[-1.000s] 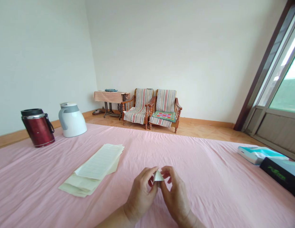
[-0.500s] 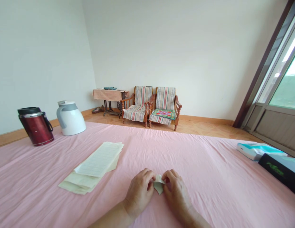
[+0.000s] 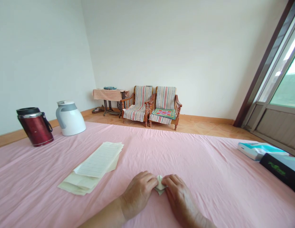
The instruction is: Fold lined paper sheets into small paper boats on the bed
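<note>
Left hand (image 3: 139, 192) bare, its back broad and gently rounded; left forearm (image 3: 105, 212) likewise bare from left wrist (image 3: 123, 206) to lower edge of view, smooth in outline. Right hand (image 3: 181, 196) bare, faint sheen across the back; right forearm (image 3: 204, 222) visible as a short bare length. Fine skin detail too small to tell.

1. Wrinkled pink cloth (image 3: 204, 167) spreads before me.
2. On it to my left stand a red metal flask (image 3: 36, 130), a rounded white jug (image 3: 73, 122); pale-green paper sheets (image 3: 96, 163) lie nearer.
3. To my right: white-and-turquoise packet (image 3: 253, 151), black box (image 3: 278, 171).
</note>
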Action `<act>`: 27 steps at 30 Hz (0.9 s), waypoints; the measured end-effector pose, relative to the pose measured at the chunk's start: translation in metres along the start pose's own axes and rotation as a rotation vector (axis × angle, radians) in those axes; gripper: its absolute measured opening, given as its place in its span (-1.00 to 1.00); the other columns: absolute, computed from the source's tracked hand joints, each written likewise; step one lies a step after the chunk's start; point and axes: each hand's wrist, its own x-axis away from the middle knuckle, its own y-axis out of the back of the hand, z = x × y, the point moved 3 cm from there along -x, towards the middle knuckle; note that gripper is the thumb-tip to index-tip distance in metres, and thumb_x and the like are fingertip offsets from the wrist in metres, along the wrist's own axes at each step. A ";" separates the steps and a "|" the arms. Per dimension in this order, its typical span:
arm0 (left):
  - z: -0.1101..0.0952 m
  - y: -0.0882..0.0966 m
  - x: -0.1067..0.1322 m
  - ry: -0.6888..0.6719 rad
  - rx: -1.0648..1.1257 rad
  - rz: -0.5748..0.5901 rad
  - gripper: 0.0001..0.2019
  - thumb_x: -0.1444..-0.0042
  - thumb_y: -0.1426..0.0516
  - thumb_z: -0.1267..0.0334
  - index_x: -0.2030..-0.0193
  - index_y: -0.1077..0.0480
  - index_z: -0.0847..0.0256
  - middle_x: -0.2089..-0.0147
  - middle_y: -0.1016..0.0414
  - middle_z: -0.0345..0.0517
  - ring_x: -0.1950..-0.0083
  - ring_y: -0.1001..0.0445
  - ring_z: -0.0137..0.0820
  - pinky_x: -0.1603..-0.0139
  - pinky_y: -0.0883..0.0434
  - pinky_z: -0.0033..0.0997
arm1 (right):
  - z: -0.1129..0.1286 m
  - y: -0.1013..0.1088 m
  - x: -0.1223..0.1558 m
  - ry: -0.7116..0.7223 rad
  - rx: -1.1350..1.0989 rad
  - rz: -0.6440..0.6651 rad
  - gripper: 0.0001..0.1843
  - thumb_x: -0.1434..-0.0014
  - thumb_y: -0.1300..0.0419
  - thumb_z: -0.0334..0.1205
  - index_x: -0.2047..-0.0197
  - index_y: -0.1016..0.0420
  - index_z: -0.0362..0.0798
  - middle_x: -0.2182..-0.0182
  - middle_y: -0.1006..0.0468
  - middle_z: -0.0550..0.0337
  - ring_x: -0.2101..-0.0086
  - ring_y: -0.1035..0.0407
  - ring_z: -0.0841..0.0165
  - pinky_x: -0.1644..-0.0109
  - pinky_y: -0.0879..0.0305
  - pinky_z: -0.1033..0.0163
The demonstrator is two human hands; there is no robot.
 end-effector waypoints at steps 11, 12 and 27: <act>0.003 0.007 0.002 -0.160 -0.073 0.073 -0.83 -0.32 0.04 0.41 0.16 -0.38 0.24 0.16 -0.47 -0.08 0.17 -0.40 -0.33 0.12 -0.35 -0.34 | 0.001 0.002 0.003 0.050 0.049 0.038 -0.68 -0.10 -0.09 -0.64 0.22 -0.46 -0.04 0.21 -0.51 0.14 0.22 -0.34 0.26 0.13 -0.28 0.18; 0.002 0.008 0.003 -0.167 -0.074 0.066 -0.83 -0.32 0.04 0.40 0.15 -0.37 0.24 0.15 -0.47 -0.07 0.17 -0.40 -0.33 0.11 -0.36 -0.34 | 0.001 0.002 0.003 0.045 0.056 0.048 -0.67 -0.10 -0.09 -0.64 0.21 -0.47 -0.04 0.20 -0.51 0.14 0.22 -0.34 0.26 0.13 -0.28 0.17; -0.001 0.020 0.012 -0.210 -0.099 0.108 -0.81 -0.31 0.02 0.39 0.01 -0.33 0.14 -0.01 -0.42 -0.06 0.01 -0.40 -0.29 0.02 -0.35 -0.29 | 0.005 0.008 0.004 0.010 0.090 0.088 -0.62 -0.11 -0.02 -0.62 0.15 -0.49 -0.04 0.17 -0.52 0.11 0.18 -0.36 0.26 0.10 -0.30 0.17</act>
